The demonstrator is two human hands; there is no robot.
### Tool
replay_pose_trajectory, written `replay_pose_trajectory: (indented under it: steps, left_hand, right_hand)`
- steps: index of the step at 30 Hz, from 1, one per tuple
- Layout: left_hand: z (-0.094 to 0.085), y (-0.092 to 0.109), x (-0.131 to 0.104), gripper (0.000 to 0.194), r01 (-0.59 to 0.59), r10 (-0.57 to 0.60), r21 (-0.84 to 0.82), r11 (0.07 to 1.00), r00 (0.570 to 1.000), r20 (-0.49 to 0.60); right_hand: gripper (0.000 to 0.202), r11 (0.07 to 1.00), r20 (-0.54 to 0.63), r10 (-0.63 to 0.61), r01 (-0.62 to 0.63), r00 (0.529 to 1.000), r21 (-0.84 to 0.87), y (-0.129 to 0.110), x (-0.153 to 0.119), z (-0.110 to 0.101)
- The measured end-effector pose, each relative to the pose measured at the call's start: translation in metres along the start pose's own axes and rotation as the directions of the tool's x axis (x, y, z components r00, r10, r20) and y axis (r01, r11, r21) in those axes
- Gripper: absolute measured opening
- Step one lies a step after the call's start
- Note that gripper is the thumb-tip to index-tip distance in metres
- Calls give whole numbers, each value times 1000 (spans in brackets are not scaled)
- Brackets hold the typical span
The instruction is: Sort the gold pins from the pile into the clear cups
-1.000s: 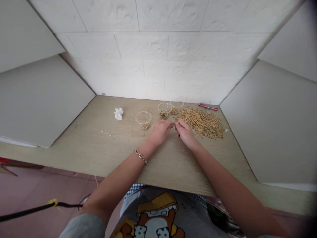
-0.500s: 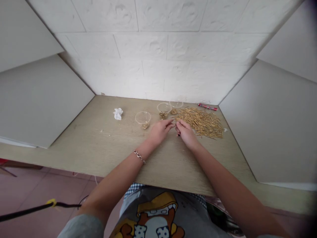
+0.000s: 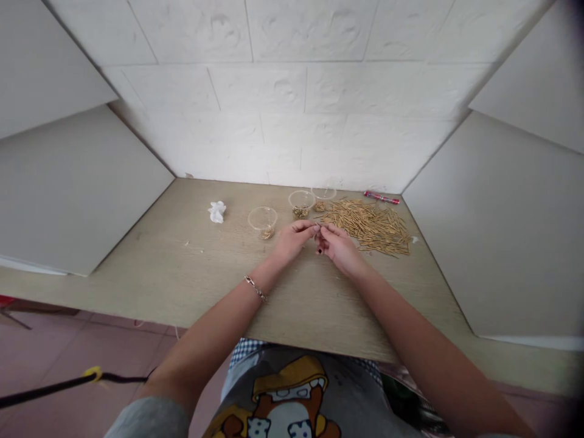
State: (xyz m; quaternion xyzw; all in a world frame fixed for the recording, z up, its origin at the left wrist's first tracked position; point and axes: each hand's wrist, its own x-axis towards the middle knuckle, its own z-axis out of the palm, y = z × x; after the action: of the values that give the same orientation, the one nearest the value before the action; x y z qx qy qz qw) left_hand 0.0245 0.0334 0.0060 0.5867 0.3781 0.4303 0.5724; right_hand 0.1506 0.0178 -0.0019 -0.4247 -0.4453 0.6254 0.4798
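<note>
Over the middle of the table, my left hand (image 3: 292, 239) and my right hand (image 3: 338, 244) meet at their fingertips. Both are closed in a pinch. A thin stick shows slightly between them, mostly covered by the fingers; its details are too small to make out. Just right of my right hand lies a wide pile of thin gold-coloured sticks (image 3: 371, 225). Beyond my left hand stands a clear round cup (image 3: 302, 199) with small gold-coloured pieces in it. A second clear cup (image 3: 263, 218), left of that hand, holds a few small pieces at its bottom.
Another clear container (image 3: 323, 193) is by the wall, with a small gold-coloured clump (image 3: 319, 207) near it. A red patterned tube (image 3: 381, 198) lies behind the pile. Crumpled white tissue (image 3: 217, 212) sits on the left. Grey panels (image 3: 86, 188) flank the table (image 3: 219, 274).
My hands have drawn closer, with my right hand shifted slightly left so the fingertips now meet. Less of the thin stick shows between them.
</note>
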Motion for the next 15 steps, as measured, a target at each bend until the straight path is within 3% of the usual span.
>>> replay_pose_trajectory:
  steps: [4,7,9,11,15]
  left_hand:
    - [0,-1,0,20,6,-6,25,1000,1000,-15]
    - [0,1,-1,19,15,-6,146,989,998,-62]
    - [0,3,-2,18,-3,17,263,965,998,-52]
    - [0,5,-3,17,-64,75,410,910,997,-13]
    - [-1,4,-6,13,-245,277,687,684,959,67]
  right_hand:
    - [34,999,9,10,-9,1000,-31,3,5,-3]
    - [37,994,-25,31,-33,999,-105,3,8,-8]
    - [39,971,-64,-30,14,998,-239,-1,7,-12]
    - [40,888,-79,-152,101,985,-449,-6,2,-13]
    - [36,580,7,-323,204,946,-789,-17,-7,-11]
